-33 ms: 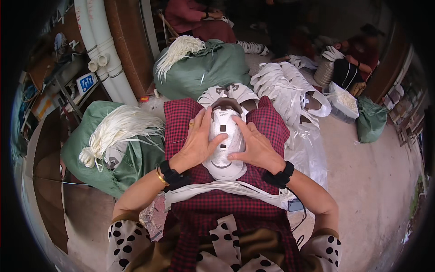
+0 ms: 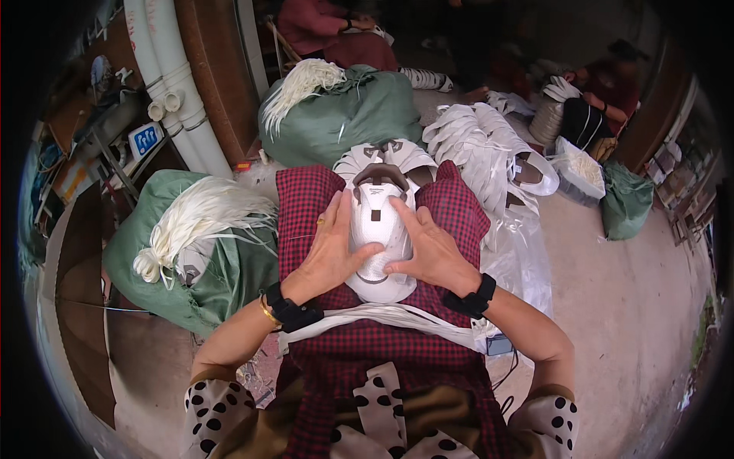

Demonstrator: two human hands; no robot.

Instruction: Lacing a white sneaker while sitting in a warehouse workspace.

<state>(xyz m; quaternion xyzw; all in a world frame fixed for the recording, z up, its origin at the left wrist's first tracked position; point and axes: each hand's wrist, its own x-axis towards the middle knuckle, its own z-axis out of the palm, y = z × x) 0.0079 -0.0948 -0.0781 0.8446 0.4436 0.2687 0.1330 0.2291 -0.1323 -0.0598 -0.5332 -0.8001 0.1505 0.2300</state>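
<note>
A white shoe upper (image 2: 380, 243) with a brown collar and a small dark square lies on top of other white uppers on my lap. My left hand (image 2: 330, 243) is against its left side, fingers stretched along the edge and thumb across the surface. On the right side, my right hand (image 2: 430, 243) cups it with the index finger raised near the collar and the thumb lower down. Part of the upper's edge is hidden by my hands. A bundle of white laces (image 2: 382, 316) stretches across my checked red apron (image 2: 382, 352), just below the uppers.
Green sacks (image 2: 348, 115) topped with white laces (image 2: 206, 218) stand ahead and at left. A pile of white uppers (image 2: 478, 141) lies ahead right, near a clear plastic box (image 2: 577, 176) and a small green sack (image 2: 627, 203). Other people (image 2: 612, 88) sit at the back.
My left hand has shifted slightly left and down. The lower dark square on the shoe upper no longer shows. My right hand stays nearly in place.
</note>
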